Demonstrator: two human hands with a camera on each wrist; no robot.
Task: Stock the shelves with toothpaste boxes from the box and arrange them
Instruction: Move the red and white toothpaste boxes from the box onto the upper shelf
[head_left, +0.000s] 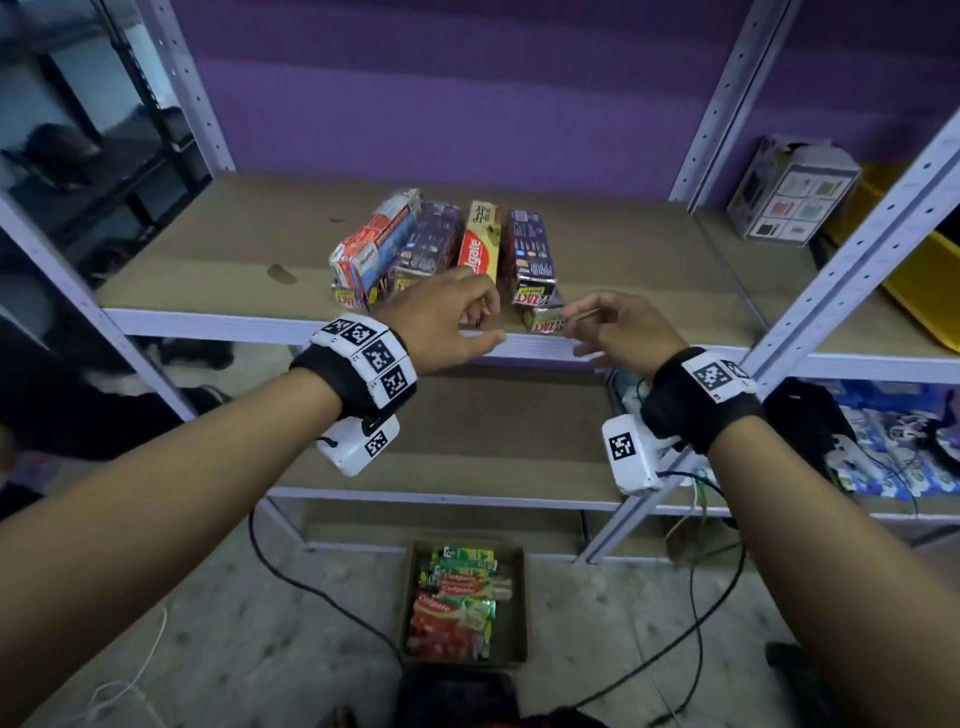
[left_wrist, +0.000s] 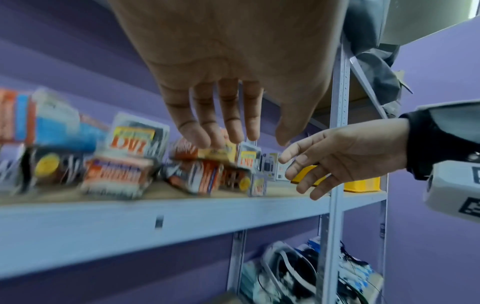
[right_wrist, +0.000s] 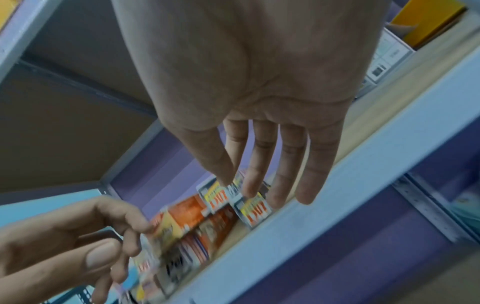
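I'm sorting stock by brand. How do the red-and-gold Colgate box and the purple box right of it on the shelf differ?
The Colgate box is red and cream; the purple box is dark with small printed panels. The Colgate box lies alone; the purple box is stacked on another, its yellow-labelled end nearer the shelf edge. Both lie lengthwise, pointing back.

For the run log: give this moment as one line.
stage: arranging | left hand: empty, at toothpaste boxes | right hand: empty, near front box | shelf: stocked | floor box: more left

Yellow bin (head_left: 919, 280), cables (head_left: 691, 639), grey carton (head_left: 789, 192)
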